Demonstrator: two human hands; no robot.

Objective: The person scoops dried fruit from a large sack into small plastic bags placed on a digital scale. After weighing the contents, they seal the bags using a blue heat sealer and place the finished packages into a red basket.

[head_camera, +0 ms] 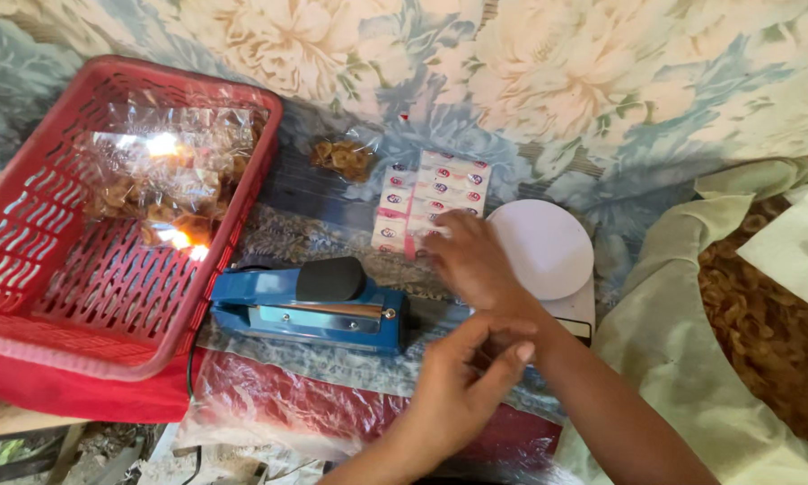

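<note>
The right hand (471, 260) lies palm down on the stack of small white label sheets (431, 202), which sit on the flowered cloth (601, 99) between the blue heat sealer (310, 305) and the white round scale (548, 247). Its fingers are flat and close together, tips on the lower edge of the stack; whether they pinch a sheet cannot be told. The left hand (462, 382) is nearer the camera, fingers bent and narrow, touching the right wrist and holding nothing that shows.

To lift 1 sheet cleanly, a light slide of a fingertip at the corner would likely serve better than a flat press, which may drag several together.

The red plastic basket (90, 233) holds clear bags of brown snacks (166, 175), but glare hides their number. Another small bag (341, 157) lies beyond the sealer. The scale's display is covered by the forearm, and the heap of brown chips (763, 332) at right runs out of view
</note>
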